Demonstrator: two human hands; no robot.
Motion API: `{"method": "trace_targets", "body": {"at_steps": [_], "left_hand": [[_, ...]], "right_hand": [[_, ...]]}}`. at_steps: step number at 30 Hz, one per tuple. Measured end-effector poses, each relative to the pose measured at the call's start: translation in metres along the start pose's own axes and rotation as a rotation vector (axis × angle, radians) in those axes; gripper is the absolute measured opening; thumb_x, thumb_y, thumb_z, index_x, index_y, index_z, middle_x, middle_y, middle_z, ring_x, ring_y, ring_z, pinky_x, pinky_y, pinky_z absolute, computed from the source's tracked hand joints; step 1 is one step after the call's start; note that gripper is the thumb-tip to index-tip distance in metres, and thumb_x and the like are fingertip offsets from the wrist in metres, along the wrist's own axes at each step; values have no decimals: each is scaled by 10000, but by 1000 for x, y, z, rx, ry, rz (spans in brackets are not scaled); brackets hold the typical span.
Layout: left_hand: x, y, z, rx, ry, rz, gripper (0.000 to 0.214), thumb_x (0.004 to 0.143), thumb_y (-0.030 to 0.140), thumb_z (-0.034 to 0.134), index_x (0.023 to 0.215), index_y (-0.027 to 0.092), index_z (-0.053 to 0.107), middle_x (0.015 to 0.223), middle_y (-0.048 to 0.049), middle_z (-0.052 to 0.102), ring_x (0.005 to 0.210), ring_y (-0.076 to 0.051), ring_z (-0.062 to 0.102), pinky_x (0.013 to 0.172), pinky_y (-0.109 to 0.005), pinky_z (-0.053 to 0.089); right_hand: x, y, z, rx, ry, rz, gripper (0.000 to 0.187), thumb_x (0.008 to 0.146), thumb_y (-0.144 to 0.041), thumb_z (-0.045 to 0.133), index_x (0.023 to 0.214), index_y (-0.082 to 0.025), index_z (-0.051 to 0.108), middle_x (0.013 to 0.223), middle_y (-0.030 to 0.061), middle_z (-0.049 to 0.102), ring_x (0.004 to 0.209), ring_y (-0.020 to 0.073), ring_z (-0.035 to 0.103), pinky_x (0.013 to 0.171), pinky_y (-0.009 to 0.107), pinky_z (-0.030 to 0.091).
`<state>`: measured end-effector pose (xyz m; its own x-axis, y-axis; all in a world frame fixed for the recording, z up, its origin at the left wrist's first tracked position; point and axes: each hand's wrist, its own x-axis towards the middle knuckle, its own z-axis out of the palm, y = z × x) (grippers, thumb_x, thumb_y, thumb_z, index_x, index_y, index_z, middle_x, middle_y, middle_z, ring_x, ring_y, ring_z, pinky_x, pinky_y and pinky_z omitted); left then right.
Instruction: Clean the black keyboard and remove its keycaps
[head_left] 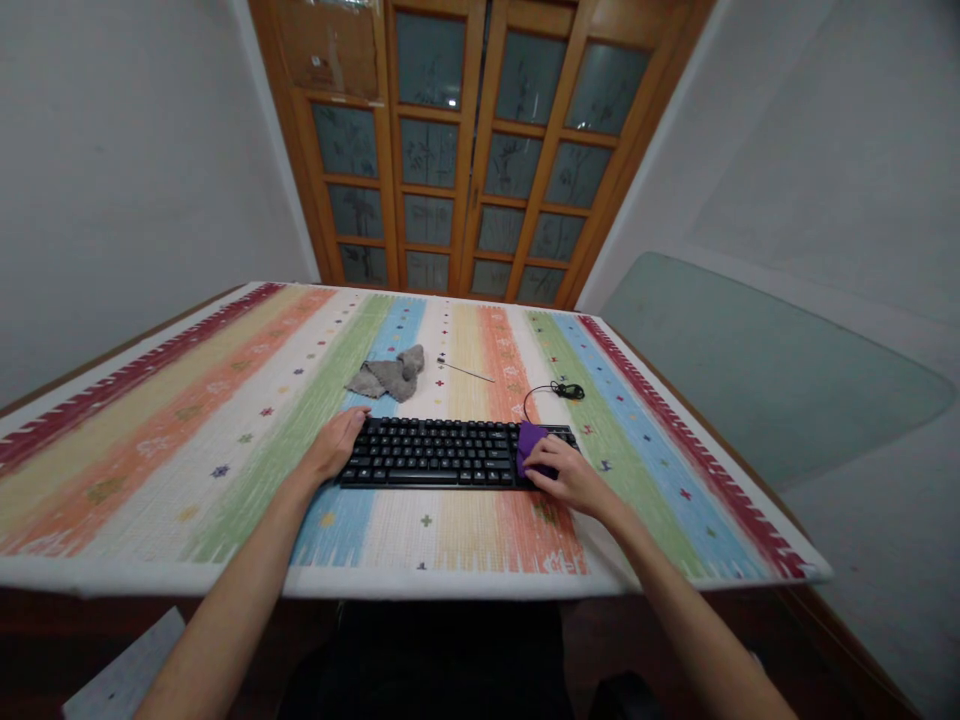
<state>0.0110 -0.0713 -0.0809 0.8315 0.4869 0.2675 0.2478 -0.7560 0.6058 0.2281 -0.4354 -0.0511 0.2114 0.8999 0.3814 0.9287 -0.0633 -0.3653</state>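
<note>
A black keyboard (431, 452) lies flat on the table, near its front edge. My left hand (335, 445) grips the keyboard's left end, with its fingertips at the upper left corner. At the other end, my right hand (561, 470) is closed on a purple cloth (529, 440) and presses it against the keys on the right side. The cloth and hand hide part of the number keys. Behind the keyboard, a crumpled grey cloth (391, 376) rests to the left. A thin stick-like tool (466, 370) with a dark end lies to its right.
The keyboard's coiled black cable (568, 391) sits behind its right end. A striped, patterned tablecloth (262, 430) covers the table. Wooden doors with glass panes (502, 165) stand beyond it. A pale green panel (757, 350) leans at the right wall.
</note>
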Motion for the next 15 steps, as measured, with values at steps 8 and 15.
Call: {"method": "trace_targets", "body": {"at_steps": [8, 15], "left_hand": [[0, 2, -1, 13, -10, 0, 710, 929, 603, 110, 1160, 133, 590, 1183, -122, 659, 1139, -259, 582, 1056, -422, 414], [0, 0, 0, 18, -8, 3, 713, 925, 615, 104, 1157, 147, 589, 1188, -114, 658, 1140, -257, 580, 1057, -424, 414]], "right_hand": [[-14, -15, 14, -165, -24, -53, 201, 935, -168, 479, 924, -170, 680, 860, 80, 589, 798, 193, 528, 734, 332, 466], [-16, -19, -10, -88, 46, -49, 183, 929, -173, 491, 918, -183, 674, 866, 78, 612, 825, 194, 568, 740, 330, 495]]}}
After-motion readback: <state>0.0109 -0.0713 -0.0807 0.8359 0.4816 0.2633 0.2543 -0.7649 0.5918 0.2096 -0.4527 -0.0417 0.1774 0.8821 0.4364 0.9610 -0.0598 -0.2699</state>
